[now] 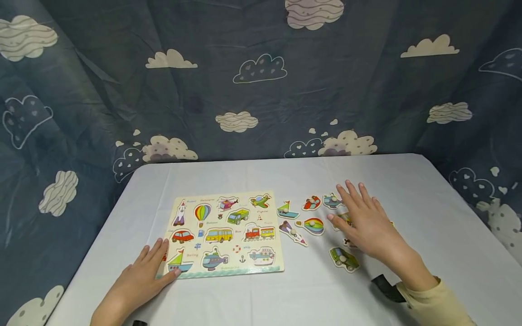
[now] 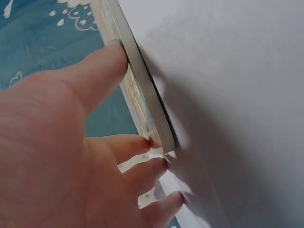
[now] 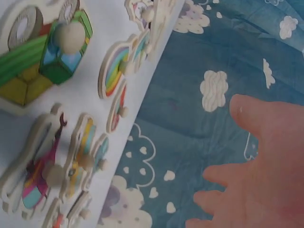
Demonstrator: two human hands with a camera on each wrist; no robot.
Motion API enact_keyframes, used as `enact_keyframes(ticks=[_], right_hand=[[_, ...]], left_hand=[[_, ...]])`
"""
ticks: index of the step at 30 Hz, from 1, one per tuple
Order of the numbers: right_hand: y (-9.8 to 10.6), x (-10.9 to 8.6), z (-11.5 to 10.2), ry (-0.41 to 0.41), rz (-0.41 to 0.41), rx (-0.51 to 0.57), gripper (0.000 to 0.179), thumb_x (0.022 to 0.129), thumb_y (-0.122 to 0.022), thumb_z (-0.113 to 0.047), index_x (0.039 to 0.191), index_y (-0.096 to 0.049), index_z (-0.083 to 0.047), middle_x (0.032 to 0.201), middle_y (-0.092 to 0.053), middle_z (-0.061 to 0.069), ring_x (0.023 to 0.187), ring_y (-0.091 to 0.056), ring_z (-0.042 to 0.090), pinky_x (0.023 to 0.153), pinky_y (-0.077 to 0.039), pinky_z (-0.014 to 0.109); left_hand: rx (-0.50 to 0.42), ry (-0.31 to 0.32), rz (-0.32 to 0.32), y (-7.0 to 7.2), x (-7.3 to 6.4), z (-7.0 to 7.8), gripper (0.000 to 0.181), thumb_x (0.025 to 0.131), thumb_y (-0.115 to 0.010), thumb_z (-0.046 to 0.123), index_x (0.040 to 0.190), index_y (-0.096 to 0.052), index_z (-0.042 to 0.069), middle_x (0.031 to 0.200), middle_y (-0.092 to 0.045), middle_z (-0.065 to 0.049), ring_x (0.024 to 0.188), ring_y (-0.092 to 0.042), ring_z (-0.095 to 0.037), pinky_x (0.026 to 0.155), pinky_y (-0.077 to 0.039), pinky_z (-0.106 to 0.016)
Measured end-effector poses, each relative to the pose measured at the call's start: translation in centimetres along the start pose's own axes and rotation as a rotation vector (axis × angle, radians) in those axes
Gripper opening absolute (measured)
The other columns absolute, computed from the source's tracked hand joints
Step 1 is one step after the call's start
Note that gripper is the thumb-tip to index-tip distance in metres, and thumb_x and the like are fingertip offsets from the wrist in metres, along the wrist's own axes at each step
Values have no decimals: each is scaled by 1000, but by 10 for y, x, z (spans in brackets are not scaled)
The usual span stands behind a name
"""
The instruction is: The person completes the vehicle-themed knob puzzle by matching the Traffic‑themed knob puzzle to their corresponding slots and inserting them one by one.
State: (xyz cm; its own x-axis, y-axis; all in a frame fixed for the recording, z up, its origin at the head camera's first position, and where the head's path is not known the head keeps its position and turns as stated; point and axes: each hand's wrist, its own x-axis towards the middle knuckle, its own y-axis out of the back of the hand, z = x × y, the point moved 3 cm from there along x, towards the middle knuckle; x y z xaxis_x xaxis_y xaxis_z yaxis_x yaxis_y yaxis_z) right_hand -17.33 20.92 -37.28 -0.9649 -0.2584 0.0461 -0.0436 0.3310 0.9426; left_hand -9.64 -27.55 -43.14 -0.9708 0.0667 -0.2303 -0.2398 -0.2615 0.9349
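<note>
A wooden puzzle board (image 1: 240, 246) printed with vehicles lies flat on the table. My left hand (image 1: 136, 278) rests at its near left corner, fingers extended along the left side and thumb on the front edge; the left wrist view shows the thumb touching the board's edge (image 2: 149, 97). Over the loose knobbed pieces to the right hovers my right hand (image 1: 369, 226), fingers spread and holding nothing. Below it lies a green truck piece (image 1: 344, 260). The helicopter piece (image 3: 40, 183) shows in the right wrist view. Some pieces are partly hidden under this hand.
Between board and right hand lie a sailboat piece (image 1: 287, 210), a rocket piece (image 1: 293, 232), a balloon piece (image 1: 311, 226) and a red car piece (image 1: 311, 203). A submarine piece (image 1: 332, 201) sits farther back. Behind the white table (image 1: 228, 303) hangs a dark cloud-patterned cloth (image 1: 261, 40).
</note>
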Motion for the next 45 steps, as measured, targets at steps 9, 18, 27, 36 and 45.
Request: enact_keyframes(ticks=[9,18,27,36,45], right_hand=[[5,0,9,-32,4,31,88,97,-44,-63,159,-10,-10,163,3,18,146,15,39,109,3,69],[4,-1,15,20,43,2,79,98,-53,-53,155,-27,-5,161,-13,22,147,-1,44,110,-6,69],[0,9,27,206,166,-78,62,90,-73,-27,144,-49,-6,152,-38,19,138,-31,45,102,-26,68],[-5,17,44,297,133,-3,39,83,-80,-12,120,-68,-10,136,-54,14,126,-46,38,97,-37,64],[-7,24,65,319,42,79,30,80,-81,-3,107,-75,-15,131,-57,11,124,-45,36,97,-39,62]], left_hand=[[-32,-32,44,-2,-1,-2,103,82,-61,71,152,-31,1,155,-28,-25,137,-22,-57,92,-25,-80],[-55,-65,93,-2,-2,-4,104,80,-63,71,152,-34,2,155,-30,-24,137,-24,-55,94,-26,-78],[-61,-69,106,-2,-2,-4,103,80,-65,70,152,-34,2,155,-31,-24,137,-24,-55,94,-26,-78],[-63,-75,108,-2,-1,-3,102,80,-66,68,151,-35,2,154,-31,-24,138,-25,-54,94,-26,-78],[-60,-62,88,-3,0,-4,105,79,-63,72,152,-34,2,155,-30,-24,138,-24,-54,94,-26,-78]])
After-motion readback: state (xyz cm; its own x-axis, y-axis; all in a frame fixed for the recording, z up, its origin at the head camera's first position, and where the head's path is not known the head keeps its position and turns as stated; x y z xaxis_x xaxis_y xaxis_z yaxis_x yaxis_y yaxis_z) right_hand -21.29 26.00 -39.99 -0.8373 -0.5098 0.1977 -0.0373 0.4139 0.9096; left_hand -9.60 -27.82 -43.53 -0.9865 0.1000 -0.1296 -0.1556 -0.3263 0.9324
